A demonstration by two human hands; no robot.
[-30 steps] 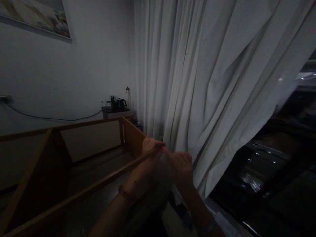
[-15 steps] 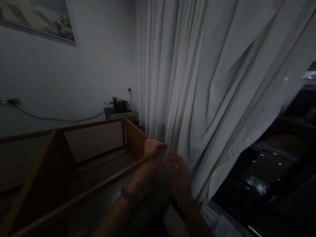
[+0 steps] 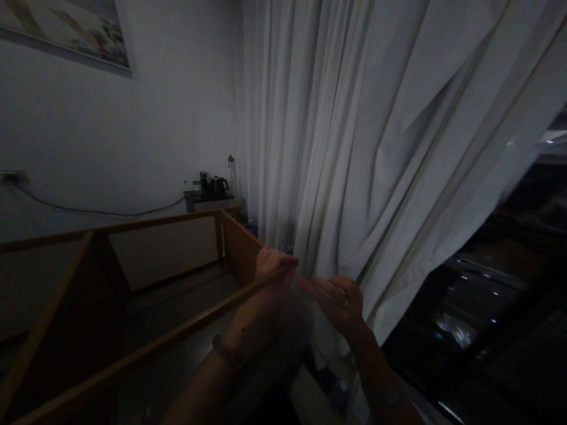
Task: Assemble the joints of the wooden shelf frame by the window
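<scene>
The room is dim. My left hand is closed over the top corner of a wooden cabinet frame, at the end of its near rail. My right hand hovers just right of that corner with fingers curled and pinched together near the rail's end; what they hold, if anything, is too dark to name. A white curtain hangs directly behind both hands. A bracelet is on my left wrist, a ring on my right hand.
The open wooden frame stretches left with a divider panel. A small side table with a kettle stands in the far corner. A cable runs along the wall. A framed picture hangs upper left. A dark window is at right.
My right hand drew back to the right, away from the rail's end, and its fingers curled. My left hand stayed on the corner. The view shifted slightly.
</scene>
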